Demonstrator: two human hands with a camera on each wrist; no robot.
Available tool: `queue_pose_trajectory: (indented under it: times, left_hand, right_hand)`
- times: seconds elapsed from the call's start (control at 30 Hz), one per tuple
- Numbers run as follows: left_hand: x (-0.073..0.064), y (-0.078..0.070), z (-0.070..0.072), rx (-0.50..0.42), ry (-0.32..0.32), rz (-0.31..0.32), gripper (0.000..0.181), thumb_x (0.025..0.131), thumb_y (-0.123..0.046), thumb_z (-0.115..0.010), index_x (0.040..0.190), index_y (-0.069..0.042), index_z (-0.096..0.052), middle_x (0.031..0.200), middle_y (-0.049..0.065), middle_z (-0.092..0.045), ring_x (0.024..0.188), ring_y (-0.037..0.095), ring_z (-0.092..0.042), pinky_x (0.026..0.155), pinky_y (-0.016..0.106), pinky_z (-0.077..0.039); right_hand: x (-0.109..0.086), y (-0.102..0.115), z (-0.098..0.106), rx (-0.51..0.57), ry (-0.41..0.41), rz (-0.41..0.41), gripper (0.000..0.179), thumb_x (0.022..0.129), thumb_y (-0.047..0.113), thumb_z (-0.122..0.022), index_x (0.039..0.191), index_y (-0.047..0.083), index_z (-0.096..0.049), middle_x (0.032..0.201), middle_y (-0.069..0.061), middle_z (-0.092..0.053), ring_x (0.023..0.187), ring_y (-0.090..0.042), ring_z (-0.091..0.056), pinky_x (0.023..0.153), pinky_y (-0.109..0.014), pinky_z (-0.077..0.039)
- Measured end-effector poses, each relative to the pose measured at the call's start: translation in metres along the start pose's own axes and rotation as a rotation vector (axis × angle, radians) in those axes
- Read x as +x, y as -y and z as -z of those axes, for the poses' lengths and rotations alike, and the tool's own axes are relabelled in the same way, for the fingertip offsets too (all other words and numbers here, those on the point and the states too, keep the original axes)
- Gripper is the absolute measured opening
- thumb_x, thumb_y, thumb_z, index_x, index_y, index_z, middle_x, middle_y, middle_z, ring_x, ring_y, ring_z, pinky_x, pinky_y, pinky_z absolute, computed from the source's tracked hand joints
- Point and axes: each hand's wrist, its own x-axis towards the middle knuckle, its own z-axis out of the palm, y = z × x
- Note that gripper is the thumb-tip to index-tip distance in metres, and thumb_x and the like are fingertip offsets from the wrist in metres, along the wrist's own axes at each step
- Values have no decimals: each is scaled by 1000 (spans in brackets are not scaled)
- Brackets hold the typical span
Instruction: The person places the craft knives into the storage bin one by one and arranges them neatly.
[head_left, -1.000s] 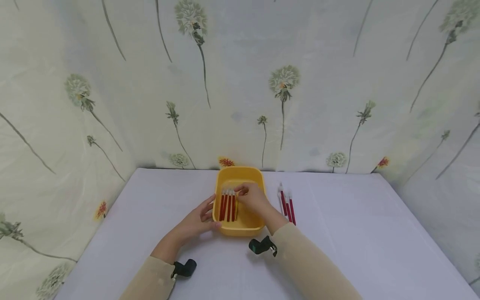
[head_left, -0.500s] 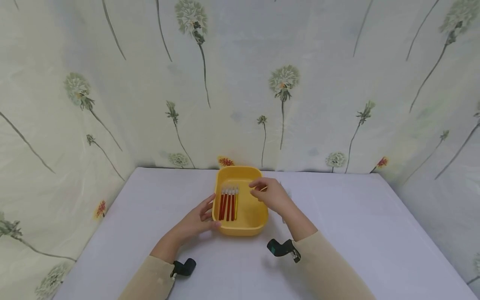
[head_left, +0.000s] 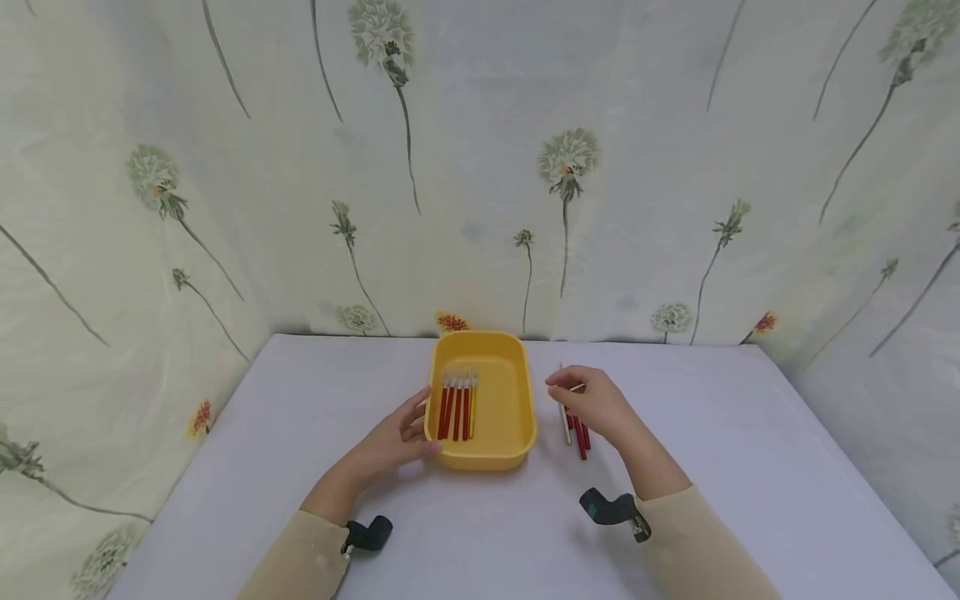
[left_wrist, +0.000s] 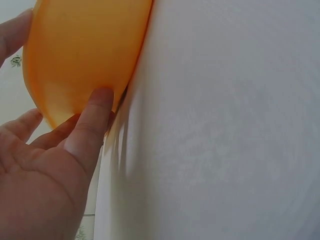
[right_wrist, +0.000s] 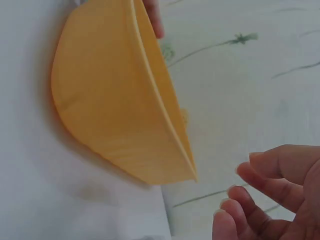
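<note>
While R hand half-curled, empty, L hand loose vs. tray, sticks lengthwise inside, pale ends away.

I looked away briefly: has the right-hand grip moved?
Yes, rightward. In the head view, the right-hand grip was left of the large dandelion just right of centre; now mostly right of its middle, beside the yellow tray.

Pale backdrop (dandelion print) | white table before it
</note>
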Motion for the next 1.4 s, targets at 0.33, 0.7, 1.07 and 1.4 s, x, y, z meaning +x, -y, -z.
queue_pose_trajectory:
  times: [0.33,0.7,1.07,1.4]
  left_hand:
    - [1,1,0,1,-13,7,98,83,-32,-83,160,-32,-23,160,9,-34,143,33,-39,114,53,-34]
    - [0,-1,-1,-1,-10,3,98,82,-33,-84,159,-34,-24,160,8,-34,144,32,-38,114,52,-34]
    - [2,1,-1,17,-32,25,100,79,-37,-86,159,-37,-25,160,7,-34,144,31,-38,114,51,-35]
    - [0,-2,-2,25,-30,23,101,79,-37,-86,159,-35,-24,160,8,-35,144,32,-38,113,52,-36]
  right_hand:
    - [1,-37,9,-23,-15,-77,31,100,26,-63,123,6,-66,113,-11,-67,101,-28,-62,83,-37,-58]
    - [6,-70,7,15,-6,-101,27,98,14,-62,121,-1,-65,110,-16,-65,93,-26,-61,74,-34,-56]
    - [13,-84,4,31,4,-123,25,97,11,-62,119,-1,-66,109,-17,-64,84,-22,-57,67,-29,-52]
    - [18,-89,2,13,-9,-133,26,91,5,-69,117,0,-69,101,-13,-66,78,-20,-56,63,-28,-51]
